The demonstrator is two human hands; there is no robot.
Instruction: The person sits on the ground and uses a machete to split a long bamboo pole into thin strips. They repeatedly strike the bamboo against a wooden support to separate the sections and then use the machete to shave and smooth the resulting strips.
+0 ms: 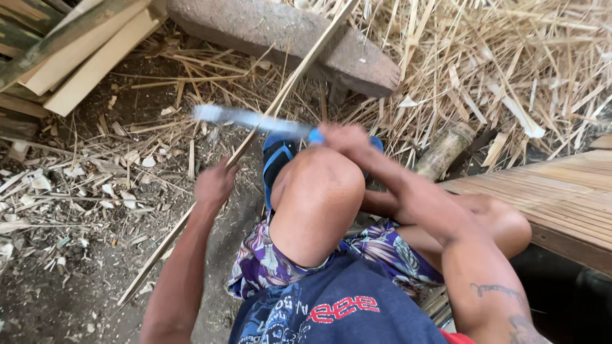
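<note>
My right hand [344,140] grips the blue handle of a long knife [245,118], whose blade lies across a long thin bamboo strip [299,70]. The strip runs diagonally from the upper middle down to the lower left. My left hand [215,185] is closed around the strip lower down, left of my raised knee [319,185]. The blade crosses the strip a little above my left hand. My knee hides part of the blue sandal behind it.
A heavy log [287,38] lies at the top. Bamboo shavings and slivers [510,64] pile up at the upper right. Planks [83,51] are stacked at the upper left. A slatted bamboo platform [561,197] sits at the right. Chips litter the dirt floor.
</note>
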